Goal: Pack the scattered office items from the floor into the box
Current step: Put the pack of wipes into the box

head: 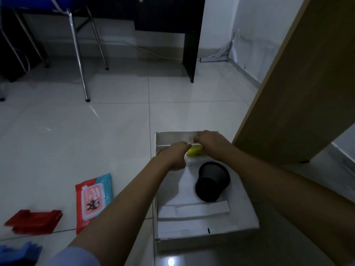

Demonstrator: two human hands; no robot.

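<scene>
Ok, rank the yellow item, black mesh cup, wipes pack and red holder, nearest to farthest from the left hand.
From the left hand:
1. Yellow item, beside it in the box.
2. Black mesh cup, in the box, nearer the camera.
3. Wipes pack, on the floor, left.
4. Red holder, floor, far left.

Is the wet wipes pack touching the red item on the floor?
Apart. The head view shows bare tile between the wet wipes pack and the red item, which lies further left.

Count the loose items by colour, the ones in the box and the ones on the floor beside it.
Black: 1, the mesh cup in the box
Yellow: 1, the item by the hands
Red: 1, the folder on the floor
Red and blue: 1, the wipes pack on the floor
Total: 4
</scene>
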